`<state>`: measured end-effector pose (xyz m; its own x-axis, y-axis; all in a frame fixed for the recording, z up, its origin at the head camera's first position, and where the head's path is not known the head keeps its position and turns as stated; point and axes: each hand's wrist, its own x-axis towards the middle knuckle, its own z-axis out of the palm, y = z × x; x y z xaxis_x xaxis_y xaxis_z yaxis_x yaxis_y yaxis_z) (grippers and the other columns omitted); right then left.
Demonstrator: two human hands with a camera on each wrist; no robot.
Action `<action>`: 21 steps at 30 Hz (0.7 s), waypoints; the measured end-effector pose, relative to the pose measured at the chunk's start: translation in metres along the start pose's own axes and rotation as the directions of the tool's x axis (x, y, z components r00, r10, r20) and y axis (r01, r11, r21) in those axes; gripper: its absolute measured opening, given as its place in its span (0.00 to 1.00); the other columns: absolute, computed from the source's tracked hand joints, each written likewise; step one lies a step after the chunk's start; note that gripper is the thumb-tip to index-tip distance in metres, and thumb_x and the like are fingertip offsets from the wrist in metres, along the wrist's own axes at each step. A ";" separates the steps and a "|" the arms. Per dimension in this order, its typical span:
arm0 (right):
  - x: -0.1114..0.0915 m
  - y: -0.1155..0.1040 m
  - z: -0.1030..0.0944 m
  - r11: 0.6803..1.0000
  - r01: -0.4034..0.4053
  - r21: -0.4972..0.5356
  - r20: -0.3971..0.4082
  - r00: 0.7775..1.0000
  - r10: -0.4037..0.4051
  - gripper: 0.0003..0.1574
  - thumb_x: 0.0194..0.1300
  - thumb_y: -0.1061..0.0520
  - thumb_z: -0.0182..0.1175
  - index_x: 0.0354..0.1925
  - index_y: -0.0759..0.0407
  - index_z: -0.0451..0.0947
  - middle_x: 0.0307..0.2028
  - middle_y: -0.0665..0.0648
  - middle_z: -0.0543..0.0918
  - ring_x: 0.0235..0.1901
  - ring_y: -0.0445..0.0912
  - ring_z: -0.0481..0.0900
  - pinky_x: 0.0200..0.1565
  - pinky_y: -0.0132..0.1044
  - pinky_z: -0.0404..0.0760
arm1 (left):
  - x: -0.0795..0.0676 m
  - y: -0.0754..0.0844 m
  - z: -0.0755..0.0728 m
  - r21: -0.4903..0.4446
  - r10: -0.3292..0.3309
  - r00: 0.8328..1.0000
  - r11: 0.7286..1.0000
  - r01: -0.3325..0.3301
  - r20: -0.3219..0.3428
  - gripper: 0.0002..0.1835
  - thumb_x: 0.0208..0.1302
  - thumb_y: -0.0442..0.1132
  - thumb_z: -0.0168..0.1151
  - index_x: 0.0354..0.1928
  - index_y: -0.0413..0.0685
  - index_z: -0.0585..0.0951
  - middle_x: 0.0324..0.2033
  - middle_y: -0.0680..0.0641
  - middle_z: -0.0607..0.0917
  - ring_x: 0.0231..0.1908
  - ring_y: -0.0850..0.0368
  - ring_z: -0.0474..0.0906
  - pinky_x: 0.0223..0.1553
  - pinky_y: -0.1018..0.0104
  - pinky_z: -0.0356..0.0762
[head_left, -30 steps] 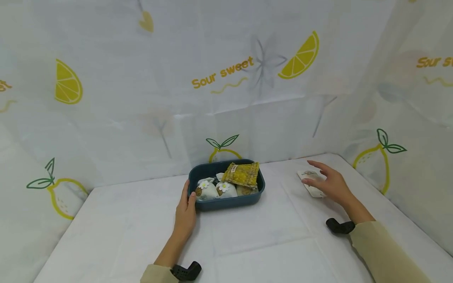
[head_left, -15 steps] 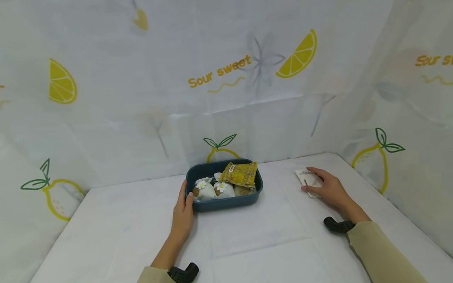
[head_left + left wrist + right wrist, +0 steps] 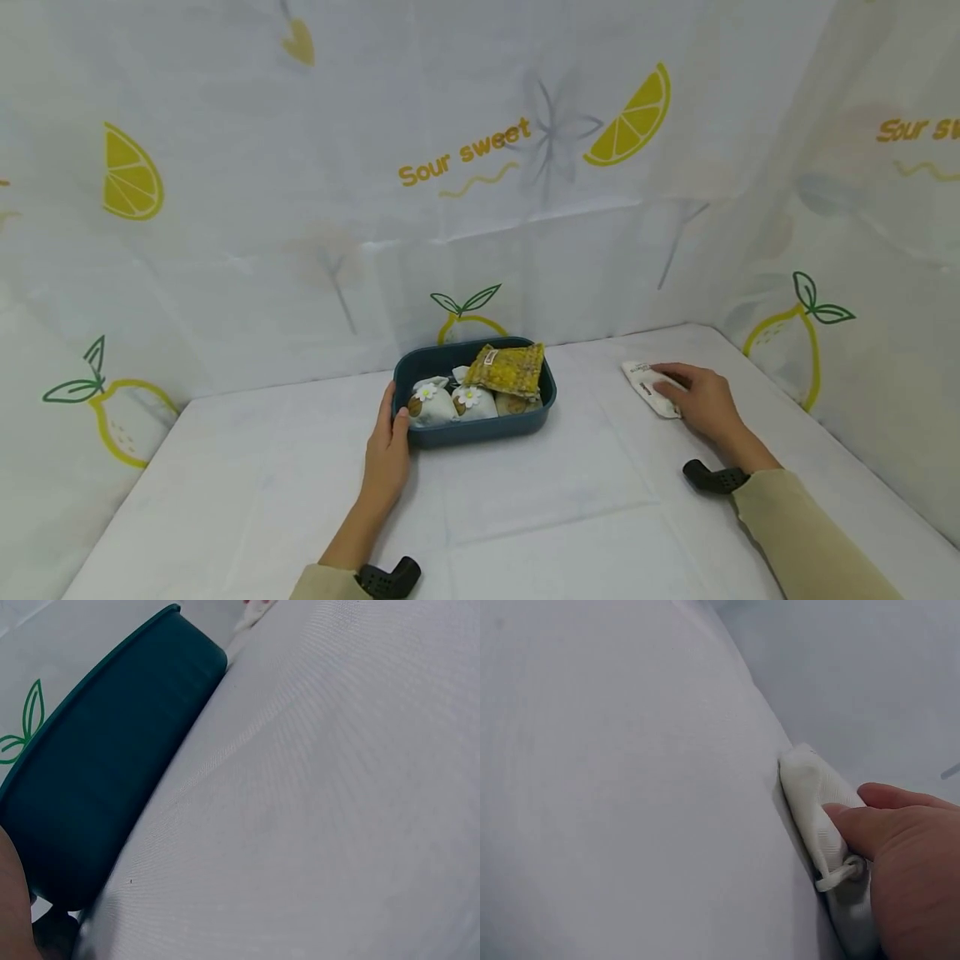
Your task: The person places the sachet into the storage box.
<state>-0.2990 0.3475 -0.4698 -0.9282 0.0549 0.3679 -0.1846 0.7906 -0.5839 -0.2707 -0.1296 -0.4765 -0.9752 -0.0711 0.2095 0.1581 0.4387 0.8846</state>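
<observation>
A dark blue plastic bin (image 3: 483, 430) stands towards the back of the table. My left hand (image 3: 387, 458) holds its left end, the thumb at the near corner and the fingers along the side wall. To the right, my right hand (image 3: 703, 404) pinches a flat white fabric sachet (image 3: 643, 385) with small print, which lies on the table. In the right wrist view the thumb presses into the sachet (image 3: 810, 795), near a short cord loop (image 3: 841, 874). The fingers on its far side are partly hidden.
Inside the bin are white pouches (image 3: 435, 407) with daisies, a yellow patterned sachet (image 3: 510, 372) lying on top, and a brownish bag (image 3: 516, 405) partly beneath it. A white cloth covers the table (image 3: 555, 500). Lemon-printed curtains (image 3: 300, 250) hang behind and at both sides.
My right hand has come down from above the white sachet and closed its thumb and fingers on it; the sachet now bends and tilts. My left hand stays at the bin.
</observation>
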 end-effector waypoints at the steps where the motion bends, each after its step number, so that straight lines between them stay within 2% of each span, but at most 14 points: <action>1: 0.000 -0.001 -0.001 1.000 -0.012 0.006 -0.008 1.000 0.012 0.21 0.71 0.54 0.63 0.58 0.64 0.82 0.56 0.71 0.84 0.60 0.69 0.77 0.57 0.64 0.75 | 0.000 0.000 0.000 0.001 0.001 1.000 1.000 -0.001 0.002 0.31 0.83 0.53 0.36 0.82 0.57 0.50 0.80 0.48 0.54 0.80 0.45 0.49 0.78 0.42 0.50; 3: -0.001 -0.003 -0.002 0.999 -0.049 0.022 -0.016 0.999 0.049 0.21 0.72 0.53 0.63 0.57 0.62 0.83 0.54 0.69 0.85 0.59 0.67 0.79 0.55 0.58 0.78 | 0.000 0.000 0.000 0.001 0.002 1.000 1.000 -0.002 0.002 0.31 0.83 0.53 0.36 0.82 0.58 0.50 0.80 0.48 0.54 0.80 0.45 0.49 0.78 0.42 0.49; 5: 0.000 -0.008 -0.004 0.995 -0.086 0.049 -0.019 0.996 0.087 0.22 0.72 0.49 0.63 0.57 0.60 0.84 0.53 0.68 0.86 0.57 0.61 0.81 0.53 0.46 0.80 | 0.000 0.000 0.001 -0.002 0.000 1.000 1.000 0.000 0.003 0.30 0.83 0.52 0.37 0.82 0.59 0.50 0.80 0.48 0.54 0.80 0.45 0.49 0.78 0.42 0.49; 8: 0.004 -0.021 -0.007 0.990 -0.100 0.105 -0.027 0.994 0.103 0.24 0.70 0.45 0.65 0.56 0.58 0.85 0.53 0.64 0.87 0.51 0.41 0.83 0.46 0.26 0.78 | 0.000 -0.001 0.001 -0.007 -0.008 1.000 1.000 0.008 -0.002 0.30 0.83 0.52 0.37 0.82 0.59 0.50 0.81 0.49 0.54 0.80 0.45 0.48 0.79 0.42 0.49; 10: 0.007 -0.033 -0.010 0.986 -0.080 0.147 -0.027 0.996 0.085 0.24 0.69 0.45 0.66 0.56 0.57 0.85 0.51 0.59 0.88 0.46 0.27 0.80 0.41 0.18 0.76 | -0.001 0.000 0.001 -0.011 -0.012 1.000 1.000 0.012 0.002 0.30 0.83 0.52 0.36 0.82 0.59 0.49 0.81 0.49 0.54 0.80 0.45 0.48 0.79 0.42 0.48; 12: 0.010 -0.047 -0.014 0.979 -0.060 0.193 -0.023 0.998 0.066 0.25 0.68 0.45 0.67 0.56 0.57 0.85 0.49 0.53 0.89 0.40 0.20 0.77 0.38 0.18 0.78 | -0.001 0.000 0.001 -0.015 -0.010 1.000 1.000 0.010 0.005 0.31 0.83 0.53 0.37 0.82 0.59 0.49 0.81 0.48 0.53 0.80 0.45 0.48 0.79 0.42 0.48; 15: 0.015 -0.073 -0.018 0.960 -0.057 0.274 0.000 0.998 0.060 0.26 0.68 0.45 0.67 0.58 0.57 0.84 0.49 0.50 0.88 0.37 0.21 0.79 0.35 0.23 0.82 | -0.002 0.001 0.001 -0.016 -0.004 1.000 1.000 0.004 0.008 0.30 0.83 0.53 0.36 0.82 0.59 0.49 0.81 0.48 0.53 0.80 0.44 0.48 0.79 0.42 0.49; 21: 0.031 -0.126 -0.015 0.923 -0.048 0.382 0.053 0.998 0.030 0.26 0.69 0.48 0.66 0.60 0.59 0.82 0.57 0.66 0.84 0.39 0.26 0.81 0.37 0.25 0.83 | -0.002 0.002 -0.001 -0.018 0.002 1.000 1.000 -0.002 0.007 0.30 0.83 0.52 0.37 0.82 0.59 0.49 0.80 0.48 0.54 0.80 0.45 0.49 0.79 0.43 0.49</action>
<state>-0.2999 0.2589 -0.3733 -0.9492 0.0459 0.3113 -0.2493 0.4937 -0.8331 -0.2688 -0.1294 -0.4752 -0.9760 -0.0639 0.2080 0.1624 0.4225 0.8917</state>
